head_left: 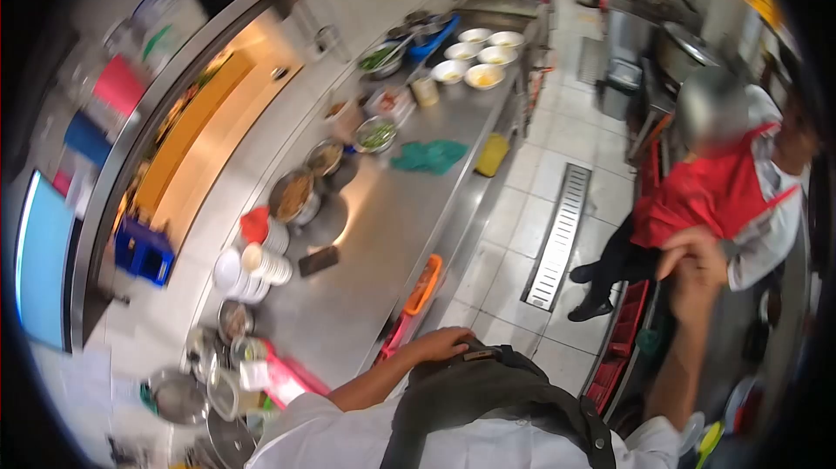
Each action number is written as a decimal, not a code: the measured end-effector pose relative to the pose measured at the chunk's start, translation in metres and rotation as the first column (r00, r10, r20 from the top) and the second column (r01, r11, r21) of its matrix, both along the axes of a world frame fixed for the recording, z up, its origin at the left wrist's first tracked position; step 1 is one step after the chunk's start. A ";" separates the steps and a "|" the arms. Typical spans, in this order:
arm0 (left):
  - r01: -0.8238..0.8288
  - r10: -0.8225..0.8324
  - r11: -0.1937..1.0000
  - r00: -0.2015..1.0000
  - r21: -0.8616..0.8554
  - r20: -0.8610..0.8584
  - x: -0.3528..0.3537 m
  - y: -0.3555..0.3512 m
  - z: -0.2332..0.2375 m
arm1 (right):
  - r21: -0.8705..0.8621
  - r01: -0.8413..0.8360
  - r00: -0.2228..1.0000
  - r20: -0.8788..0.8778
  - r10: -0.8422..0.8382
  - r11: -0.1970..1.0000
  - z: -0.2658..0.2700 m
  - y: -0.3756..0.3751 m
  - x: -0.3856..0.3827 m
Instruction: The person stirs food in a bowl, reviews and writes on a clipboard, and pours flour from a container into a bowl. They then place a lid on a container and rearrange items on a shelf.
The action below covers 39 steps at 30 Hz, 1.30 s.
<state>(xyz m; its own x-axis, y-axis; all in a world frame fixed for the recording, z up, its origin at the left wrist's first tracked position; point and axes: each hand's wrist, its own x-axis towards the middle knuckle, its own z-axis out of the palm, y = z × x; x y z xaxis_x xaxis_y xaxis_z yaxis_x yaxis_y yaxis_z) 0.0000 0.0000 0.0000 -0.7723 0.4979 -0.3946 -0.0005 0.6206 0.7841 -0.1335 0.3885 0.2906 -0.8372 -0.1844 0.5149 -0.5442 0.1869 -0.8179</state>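
My left hand [442,344] lies against the waist of my dark apron [470,399], its fingers flat on the cloth and nothing held in it. Raised on the right side is my right hand [697,258], in front of a co-worker [705,182] in a red apron. Motion smears its fingers; no object shows in it. To the left runs a steel counter [392,216] bearing a dark flat rectangular object [319,261], a green cloth [429,155] and bowls of food. Neither hand touches the counter top.
White bowls [484,76] stand at the counter's far end. Stacked cups [266,263] and pots [178,395] crowd the near left. A floor drain grate [558,238] runs along the tiled aisle. Red crates [623,338] line the right side. A pass-through shelf [187,60] is at upper left.
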 end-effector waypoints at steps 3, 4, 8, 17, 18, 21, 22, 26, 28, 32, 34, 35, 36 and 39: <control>-0.406 0.382 0.894 0.912 0.188 0.152 0.045 0.002 -0.042 | -0.025 -0.151 0.828 0.542 0.140 0.988 -0.268 0.053 -0.036; -0.488 0.448 0.854 0.866 0.178 0.223 0.064 0.003 -0.043 | -0.059 -0.197 0.667 0.724 0.178 0.979 -0.331 0.053 -0.007; -0.547 0.518 0.837 0.789 -0.007 0.332 0.143 0.002 -0.072 | -0.344 -0.566 -0.007 0.911 0.412 0.750 -0.594 0.039 0.147; -0.670 0.670 0.727 0.643 -0.152 0.371 0.143 0.013 -0.067 | 0.593 -0.797 0.599 0.749 0.283 0.115 -0.649 0.061 0.040; -0.589 0.634 0.772 0.734 -0.237 0.244 0.113 0.019 -0.033 | 0.461 -0.741 0.584 0.801 0.129 0.489 -0.630 0.065 0.016; -0.557 0.576 0.815 0.807 -0.158 0.132 0.042 0.005 -0.024 | -0.011 -0.049 0.283 0.959 0.025 0.999 -0.561 0.067 -0.045; -0.589 0.589 0.807 0.802 -0.037 0.096 0.015 -0.004 -0.038 | 0.027 -0.090 0.332 0.943 0.004 0.996 -0.545 0.065 -0.064; -0.556 0.562 0.827 0.816 0.084 -0.133 -0.139 -0.045 -0.030 | 0.276 -0.054 0.348 0.906 -0.241 0.960 -0.537 0.083 -0.081; -0.565 0.577 0.812 0.738 0.147 -0.351 -0.226 -0.078 -0.050 | 0.361 0.029 0.278 0.893 -0.355 0.932 -0.576 0.112 -0.059; -0.774 0.460 0.633 0.394 -0.017 -0.796 -0.382 -0.125 -0.052 | 0.334 0.248 -0.064 0.942 -0.329 0.909 -0.562 0.083 -0.001; -0.874 0.538 0.415 0.461 -0.253 -0.706 -0.436 -0.135 -0.044 | 0.378 0.270 -0.116 0.926 -0.360 0.886 -0.547 0.049 0.019; -0.860 0.574 0.413 0.502 -0.301 -0.647 -0.457 -0.144 -0.056 | 0.369 0.292 -0.102 0.929 -0.355 0.882 -0.533 0.027 0.022; -0.839 0.602 0.416 0.544 -0.352 -0.585 -0.472 -0.150 -0.070 | 0.360 0.319 -0.090 0.932 -0.350 0.877 -0.522 0.009 0.028; -0.802 0.453 0.366 0.596 -0.472 -0.663 -0.479 -0.138 -0.078 | 0.302 0.478 -0.049 0.947 -0.318 0.825 -0.500 -0.048 0.048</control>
<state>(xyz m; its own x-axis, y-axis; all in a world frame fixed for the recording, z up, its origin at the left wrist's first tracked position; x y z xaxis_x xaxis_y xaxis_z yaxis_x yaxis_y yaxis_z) -0.4785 -0.1382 -0.0777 -0.8714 -0.4883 0.0474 -0.4755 0.8644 0.1637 -0.0856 0.3400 -0.2091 -0.4984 0.3550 -0.7909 0.8335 -0.0548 -0.5498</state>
